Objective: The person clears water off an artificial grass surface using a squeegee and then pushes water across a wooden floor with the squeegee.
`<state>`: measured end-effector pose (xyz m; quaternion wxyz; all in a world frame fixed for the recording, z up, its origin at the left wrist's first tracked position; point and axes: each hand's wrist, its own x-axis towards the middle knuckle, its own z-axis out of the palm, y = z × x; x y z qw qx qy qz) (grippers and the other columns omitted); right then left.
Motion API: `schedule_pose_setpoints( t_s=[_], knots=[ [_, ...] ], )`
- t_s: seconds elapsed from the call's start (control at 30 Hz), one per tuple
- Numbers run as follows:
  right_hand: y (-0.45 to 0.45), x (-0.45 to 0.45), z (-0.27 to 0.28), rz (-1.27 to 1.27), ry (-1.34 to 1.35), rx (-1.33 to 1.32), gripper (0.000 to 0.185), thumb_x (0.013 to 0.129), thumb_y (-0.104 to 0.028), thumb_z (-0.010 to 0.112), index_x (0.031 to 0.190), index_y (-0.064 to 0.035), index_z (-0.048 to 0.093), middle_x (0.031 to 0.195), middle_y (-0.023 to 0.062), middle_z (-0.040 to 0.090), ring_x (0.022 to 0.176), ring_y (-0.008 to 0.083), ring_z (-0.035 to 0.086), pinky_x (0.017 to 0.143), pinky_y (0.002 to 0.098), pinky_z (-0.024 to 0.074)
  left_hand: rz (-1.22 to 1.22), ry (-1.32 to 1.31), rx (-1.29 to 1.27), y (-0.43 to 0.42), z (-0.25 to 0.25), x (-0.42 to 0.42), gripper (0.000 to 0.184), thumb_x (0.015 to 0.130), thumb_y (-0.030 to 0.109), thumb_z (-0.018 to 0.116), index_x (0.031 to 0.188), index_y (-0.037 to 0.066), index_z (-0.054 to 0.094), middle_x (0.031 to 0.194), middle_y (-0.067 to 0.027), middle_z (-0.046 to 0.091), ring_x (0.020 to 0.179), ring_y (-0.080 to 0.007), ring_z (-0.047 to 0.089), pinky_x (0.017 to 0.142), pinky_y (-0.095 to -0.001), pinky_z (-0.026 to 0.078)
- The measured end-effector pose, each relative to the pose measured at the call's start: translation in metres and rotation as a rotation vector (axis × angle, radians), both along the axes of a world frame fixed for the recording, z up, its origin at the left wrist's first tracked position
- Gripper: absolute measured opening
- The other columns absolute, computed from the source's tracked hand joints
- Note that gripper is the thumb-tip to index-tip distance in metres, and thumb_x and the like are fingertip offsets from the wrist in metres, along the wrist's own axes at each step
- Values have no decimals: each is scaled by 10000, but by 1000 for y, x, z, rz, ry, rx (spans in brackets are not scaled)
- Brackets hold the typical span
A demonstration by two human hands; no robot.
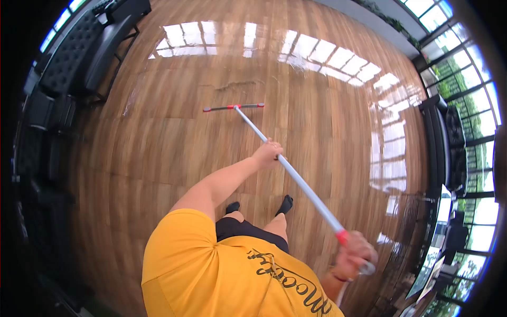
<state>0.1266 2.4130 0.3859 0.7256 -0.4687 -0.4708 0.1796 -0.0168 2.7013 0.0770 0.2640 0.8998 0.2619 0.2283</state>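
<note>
A floor squeegee [309, 195] with a long pale grey pole slants across the view. Its thin dark blade [222, 109], red at the middle and with reddish ends, rests on the wood floor [174, 142]. My left hand [268, 152] is wrapped round the pole partway down. Near the red grip at the top end, my right hand [356, 255] is closed on the handle, slightly blurred. A wet patch with a rippled edge [235, 85] lies just beyond the blade.
A black tufted sofa [66, 66] and a dark bench [108, 53] stand along the left. Another black sofa [439, 142] lines the right by tall windows [470, 79]. My feet in dark socks [285, 204] are on the floor behind the blade. Window reflections shine on the floor.
</note>
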Motion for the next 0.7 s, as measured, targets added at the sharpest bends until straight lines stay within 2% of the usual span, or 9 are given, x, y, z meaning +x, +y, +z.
schedule_pose_setpoints(
  t_s=[0.03, 0.07, 0.13, 0.17, 0.23, 0.27, 0.4, 0.63, 0.7],
  knots=[
    [-15, -2, 26, -30, -32, 162, 472, 851, -357, 657, 574, -133, 348, 470, -36, 327, 412, 94, 326, 467, 256, 258, -79, -46, -47, -25, 19, -1, 188, 685, 276, 713, 696, 140, 583, 767, -43, 623, 830, -262, 616, 740, -462, 474],
    [-39, 4, 49, 21, -19, 302, 470, 852, -391, 649, 570, -146, 363, 466, -48, 346, 400, 74, 332, 427, 249, 218, -152, -96, -90, -56, 39, -3, 191, 682, 280, 713, 662, 143, 581, 702, -38, 618, 752, -258, 628, 673, -429, 495],
    [-81, 3, 106, 212, 9, 464, 430, 845, -286, 661, 557, -156, 368, 458, -63, 411, 391, 47, 390, 444, 210, 276, -306, -84, -14, -120, 89, -14, 147, 679, 272, 703, 696, 161, 608, 683, -30, 619, 693, -254, 627, 564, -399, 495],
    [-97, -8, 129, 306, 49, 507, 412, 839, -247, 659, 548, -158, 381, 453, -71, 420, 394, 44, 399, 477, 206, 312, -389, -60, -51, -151, 107, -21, 141, 703, 283, 689, 704, 161, 618, 663, -38, 612, 676, -264, 622, 558, -410, 489],
    [-113, -34, 157, 325, 24, 699, 400, 838, -444, 629, 617, -131, 513, 498, -21, 525, 380, 90, 501, 386, 201, 413, -501, -45, -121, -209, 118, -37, 166, 759, 313, 653, 705, 157, 630, 625, -55, 597, 634, -287, 610, 540, -423, 474],
    [-123, -44, 163, 322, 20, 696, 400, 838, -444, 629, 617, -131, 513, 498, -21, 525, 380, 90, 501, 386, 201, 413, -528, -60, -153, -233, 119, -45, 202, 791, 333, 630, 698, 154, 633, 606, -64, 590, 609, -298, 602, 530, -425, 466],
    [-170, -67, 175, 525, -85, 563, 407, 825, -467, 649, 625, -138, 519, 521, -29, 554, 372, 62, 482, 405, 201, 417, -594, -115, -254, -305, 116, -81, 359, 869, 345, 582, 597, 111, 566, 544, -102, 547, 537, -311, 562, 481, -416, 427],
    [-305, -102, 135, 545, -91, 569, 394, 817, -419, 674, 608, -129, 511, 494, -16, 536, 387, 80, 524, 419, 209, 403, -580, -32, -263, -428, 82, -129, 312, 870, 338, 569, 671, 106, 628, 597, -107, 591, 600, -317, 598, 538, -430, 462],
    [-348, -102, 129, 571, -137, 499, 374, 806, -386, 689, 608, -119, 517, 500, -12, 538, 407, 89, 541, 427, 215, 409, -539, -112, -347, -461, 80, -133, 303, 867, 320, 592, 661, 99, 609, 599, -109, 579, 616, -341, 582, 537, -439, 447]
  ],
)
